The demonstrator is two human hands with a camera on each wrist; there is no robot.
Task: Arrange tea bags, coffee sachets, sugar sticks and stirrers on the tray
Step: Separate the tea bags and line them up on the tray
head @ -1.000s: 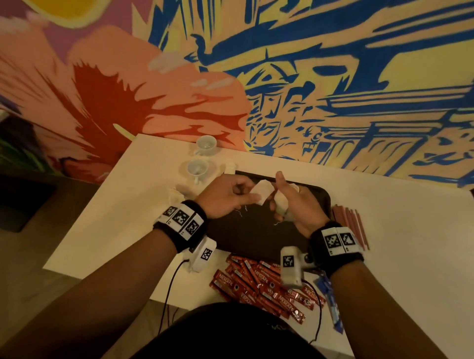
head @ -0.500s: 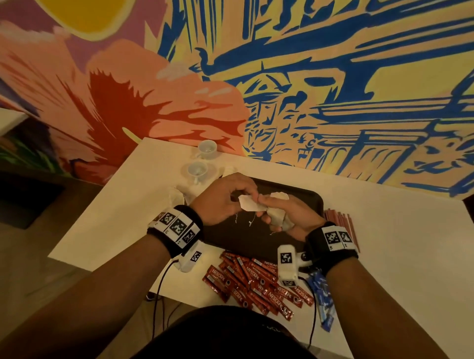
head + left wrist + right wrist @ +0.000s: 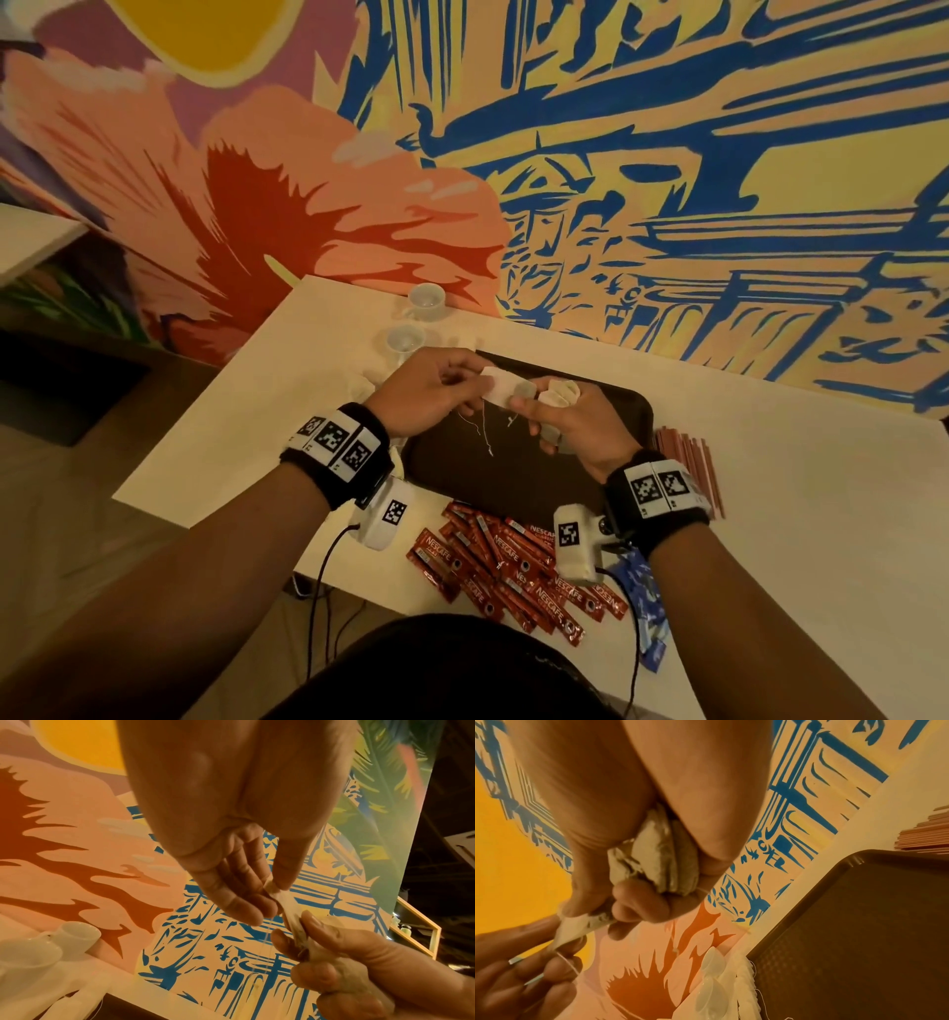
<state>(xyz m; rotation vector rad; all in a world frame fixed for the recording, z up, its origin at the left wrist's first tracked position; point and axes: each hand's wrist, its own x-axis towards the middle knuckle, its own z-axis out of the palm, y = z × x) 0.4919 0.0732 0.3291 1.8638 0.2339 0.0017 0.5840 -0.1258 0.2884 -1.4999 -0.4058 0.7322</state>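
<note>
Both hands hover over the dark brown tray (image 3: pixel 524 478). My left hand (image 3: pixel 436 390) pinches one end of a white tea bag (image 3: pixel 497 386) between thumb and fingers. My right hand (image 3: pixel 560 416) pinches the other end and grips a bunch of tea bags (image 3: pixel 659 850) in its palm. Thin strings (image 3: pixel 482 426) dangle under the hands. Red coffee sachets (image 3: pixel 508 565) lie in a pile at the near table edge. Blue sugar sticks (image 3: pixel 644 601) lie to their right. Reddish stirrers (image 3: pixel 688 457) lie right of the tray.
Two small white cups (image 3: pixel 411 318) stand at the back left near the painted wall. More white tea bags (image 3: pixel 729 990) lie on the table left of the tray. The white table (image 3: pixel 821 514) reaches the wall behind.
The hands came closer together and lowered slightly over the tray; the single tea bag now lies flatter between both hands. The head view shifted upward a little.
</note>
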